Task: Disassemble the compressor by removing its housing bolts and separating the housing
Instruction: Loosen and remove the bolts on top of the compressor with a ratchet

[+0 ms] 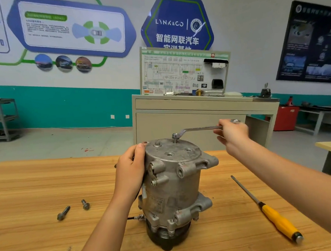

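**Head view.** Shows the compressor (173,184) standing upright, pulley end down, near the middle of the wooden table (39,180). Braces the upper housing with the left hand (131,165), thumb over the top rim and fingers curled round the side, pressed to the metal. Grips the far end of the ring wrench (197,129) in the right hand (231,135), fingers wrapped closed on the shank. Seats the ring end over a housing bolt (174,135) at the rear of the top face.

**Technique, as judged.** Keep the ring fully down on the bolt head. Pull in a flat arc level with the top face. Hold the body firmly against the turn, to prevent twisting or tipping on the narrow base. Prefer a short, steady pull to a jerk.

**Count.**
- One compressor, one wrench.
- One yellow-handled screwdriver (268,210), lying right of the compressor.
- Two loose bolts left of it, apart from each other: a longer bolt (63,213) and a shorter bolt (85,204).
- On the top face, one second seated bolt (157,144) and two open round holes (169,154).
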`<state>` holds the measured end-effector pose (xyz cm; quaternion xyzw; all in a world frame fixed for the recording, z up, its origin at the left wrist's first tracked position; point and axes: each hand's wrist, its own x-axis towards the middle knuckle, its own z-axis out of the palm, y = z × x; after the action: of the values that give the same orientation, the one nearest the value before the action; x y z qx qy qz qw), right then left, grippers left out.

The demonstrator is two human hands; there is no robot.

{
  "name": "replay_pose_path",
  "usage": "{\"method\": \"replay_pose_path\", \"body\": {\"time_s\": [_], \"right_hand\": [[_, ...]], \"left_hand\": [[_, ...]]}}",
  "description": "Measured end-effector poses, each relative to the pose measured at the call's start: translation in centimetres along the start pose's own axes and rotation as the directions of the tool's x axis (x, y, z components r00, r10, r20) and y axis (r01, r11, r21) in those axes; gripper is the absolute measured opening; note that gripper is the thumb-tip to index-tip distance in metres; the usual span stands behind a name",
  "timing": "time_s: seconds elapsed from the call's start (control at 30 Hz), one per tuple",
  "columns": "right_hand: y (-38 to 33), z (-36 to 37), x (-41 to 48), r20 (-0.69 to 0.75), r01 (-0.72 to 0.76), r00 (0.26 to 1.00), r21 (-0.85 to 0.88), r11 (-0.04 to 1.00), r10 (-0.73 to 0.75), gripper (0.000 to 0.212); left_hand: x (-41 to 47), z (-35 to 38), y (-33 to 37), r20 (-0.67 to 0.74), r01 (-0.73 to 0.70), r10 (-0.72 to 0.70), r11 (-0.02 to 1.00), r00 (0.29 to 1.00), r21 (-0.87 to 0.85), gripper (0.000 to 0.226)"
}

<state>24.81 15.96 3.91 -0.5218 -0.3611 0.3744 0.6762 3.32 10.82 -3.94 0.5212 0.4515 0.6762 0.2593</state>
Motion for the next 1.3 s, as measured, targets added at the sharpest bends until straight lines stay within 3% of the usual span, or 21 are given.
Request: {"method": "replay_pose_path", "body": {"time_s": [0.1, 0.17, 0.23, 0.33, 0.43, 0.5, 0.57, 0.63, 0.67, 0.73, 0.8, 0.87, 0.9, 0.97, 1.03, 1.1, 1.17, 1.23, 1.3], "right_hand": [[-0.7, 4.6, 2.1, 0.128, -0.016, 0.99, -0.334, 0.942, 0.062, 0.014], [-1.4, 7.5, 2.2, 0.271, 0.101, 0.959, -0.601, 0.793, 0.084, 0.017], [-1.9, 10.3, 1.0, 0.435, 0.26, 0.892, -0.719, 0.644, 0.125, 0.028], [-2.0, 14.2, -2.5, 0.666, 0.522, 0.725, -0.696, 0.493, 0.174, 0.035], [-1.5, 15.9, -6.9, 0.83, 0.806, 0.55, -0.557, 0.2, 0.096, 0.029], [-1.3, 14.6, -10.4, 0.907, 0.907, 0.42, -0.419, 0.036, -0.019, 0.031], [-1.4, 11.1, -13.2, 0.949, 0.955, 0.289, -0.276, 0.112, -0.13, 0.032], [-1.3, 6.4, -14.4, 0.94, 0.908, 0.244, -0.134, 0.396, -0.24, 0.025], [-1.5, 3.8, -14.7, 0.914, 0.846, 0.264, -0.067, 0.529, -0.306, 0.019], [-1.4, -0.7, -14.4, 0.809, 0.7, 0.395, 0.042, 0.713, -0.435, 0.016], [-0.5, -3.9, -13.0, 0.62, 0.565, 0.622, 0.068, 0.823, -0.478, 0.017], [0.6, -5.7, -10.2, 0.378, 0.378, 0.843, 0.089, 0.922, -0.382, 0.021], [0.9, -6.1, -8.4, 0.275, 0.272, 0.916, 0.107, 0.956, -0.291, 0.019], [0.8, -5.5, -5.2, 0.19, 0.058, 0.978, 0.126, 0.99, -0.081, 0.01], [0.7, -3.3, -2.7, 0.214, -0.134, 0.971, 0.117, 0.984, 0.107, 0.009], [0.3, 0.0, -1.1, 0.267, -0.231, 0.939, 0.031, 0.972, 0.215, 0.012], [-0.5, 3.8, -0.3, 0.362, -0.274, 0.894, -0.021, 0.961, 0.263, 0.008], [-1.2, 7.1, 0.0, 0.463, -0.322, 0.84, 0.003, 0.947, 0.284, 0.023], [-1.7, 9.9, -0.2, 0.516, -0.297, 0.806, -0.074, 0.952, 0.292, 0.023]], "left_hand": [[0.0, -0.1, 0.0, 0.001, 0.001, -0.001, 1.0, 1.0, 0.01, 0.032], [0.0, -0.1, -0.1, 0.002, -0.003, 0.003, 1.0, 1.0, 0.01, 0.032], [0.0, -0.2, -0.1, 0.011, -0.022, 0.022, 1.0, 1.0, 0.012, 0.03], [-0.1, -0.2, -0.1, 0.024, -0.056, 0.056, 0.998, 0.998, 0.016, 0.031], [0.2, -0.4, -0.3, 0.008, -0.059, 0.059, 0.998, 0.998, 0.019, 0.034], [0.4, -0.4, -0.7, 0.005, -0.081, 0.081, 0.994, 0.997, 0.073, 0.024], [0.4, -0.2, -0.7, 0.004, -0.104, 0.105, 0.979, 0.995, 0.178, 0.02], [0.1, -0.2, -0.7, 0.005, -0.136, 0.137, 0.979, 0.991, 0.151, 0.025], [0.0, -0.2, -0.6, 0.018, -0.145, 0.144, 0.981, 0.989, 0.126, 0.029], [0.0, -0.3, -0.4, 0.037, -0.088, 0.086, 0.995, 0.996, 0.046, 0.03], [0.2, -0.3, -0.6, 0.02, -0.075, 0.076, 0.997, 0.997, -0.007, 0.033], [0.1, -0.2, -0.6, 0.005, -0.08, 0.08, 0.997, 0.997, -0.012, 0.034], [0.0, -0.1, -0.5, 0.007, -0.083, 0.083, 0.996, 0.997, -0.022, 0.035], [-0.1, -0.1, -0.5, 0.011, -0.082, 0.083, 0.996, 0.996, -0.029, 0.036], [0.0, -0.1, -0.6, 0.014, -0.082, 0.082, 0.996, 0.997, -0.025, 0.033], [0.0, -0.1, -0.6, 0.018, -0.076, 0.076, 0.997, 0.997, -0.019, 0.03], [0.0, -0.1, -0.5, 0.018, -0.048, 0.049, 0.998, 0.999, -0.028, 0.027], [0.0, -0.1, -0.4, 0.018, -0.034, 0.034, 0.999, 0.999, -0.031, 0.026], [0.0, -0.1, -0.2, 0.018, -0.041, 0.041, 0.999, 0.999, -0.022, 0.026]]}}
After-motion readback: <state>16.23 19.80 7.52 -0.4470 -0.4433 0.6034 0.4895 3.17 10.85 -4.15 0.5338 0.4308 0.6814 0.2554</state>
